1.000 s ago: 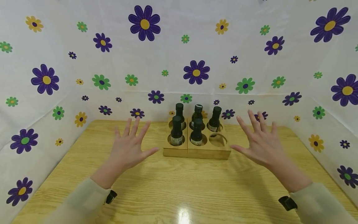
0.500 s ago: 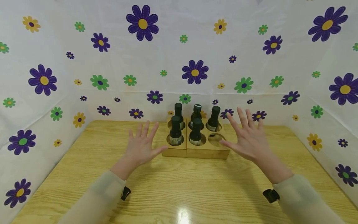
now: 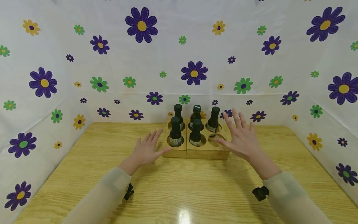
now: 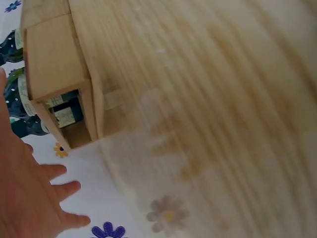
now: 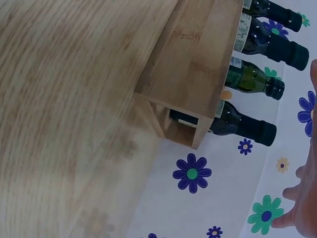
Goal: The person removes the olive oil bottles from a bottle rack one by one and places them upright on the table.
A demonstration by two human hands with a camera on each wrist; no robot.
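Note:
A light wooden bottle rack [image 3: 208,154] in two joined sections stands at the back of the table, with round holes in its top. Several small dark glass bottles with labels sit upright in it, among them a front-left bottle [image 3: 175,133] and a back-right bottle [image 3: 213,119]. One green bottle [image 5: 247,79] shows a bare-looking glass neck in the right wrist view. My left hand [image 3: 146,151] is spread at the rack's left side, thumb near its front-left corner. My right hand [image 3: 243,138] is spread at the right side, its thumb overlapping the front-right hole. Neither hand holds anything.
The wood-grain table [image 3: 179,183] stretches in front of the rack. A white cloth [image 3: 117,62] printed with flowers hangs behind and on both sides. Dark wrist straps [image 3: 260,193] show under the pale sleeves [image 3: 291,196].
Both hands have moved inward towards the rack, the left to the right and the right to the left. The left hand has tilted lower. The bottles and the rack stay put.

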